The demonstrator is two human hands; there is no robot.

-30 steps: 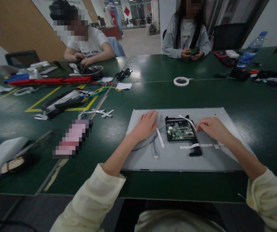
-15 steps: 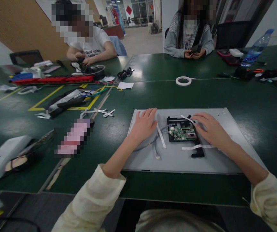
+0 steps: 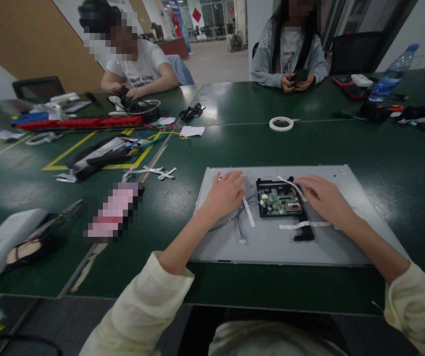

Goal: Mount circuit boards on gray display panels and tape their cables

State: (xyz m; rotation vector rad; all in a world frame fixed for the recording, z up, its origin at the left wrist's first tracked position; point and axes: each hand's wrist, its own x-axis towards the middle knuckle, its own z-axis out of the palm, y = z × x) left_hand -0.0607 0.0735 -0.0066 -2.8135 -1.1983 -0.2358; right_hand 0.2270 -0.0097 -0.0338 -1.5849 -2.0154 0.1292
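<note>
A thin grey metal panel [image 3: 331,252] lies flat before me. On it sits a black plastic frame [image 3: 304,232] carrying a green circuit board [image 3: 281,204]. My left hand [image 3: 226,194] rests on the panel's upper left with fingers stretched out, its fingertips just above a white tape strip [image 3: 249,212]. My right hand [image 3: 325,198] is at the frame's upper right, fingers extended and slightly curved over another tape strip [image 3: 285,181]; whether they touch it is unclear. A third tape strip [image 3: 290,226] crosses the frame's lower arm. Grey cables with a white connector [image 3: 242,241] lie left of the board.
Left of the panel are a phone [image 3: 114,210], tape scraps [image 3: 166,173] and a white device [image 3: 8,237]. Beyond it lies a tape roll [image 3: 281,123]. A water bottle [image 3: 394,74] stands at the back right. Two people sit across the green table [image 3: 231,143].
My left hand has shifted slightly down and right, its fingers lying flatter. My right fingers have lifted off the upper tape strip a little, and more of the strip shows.
</note>
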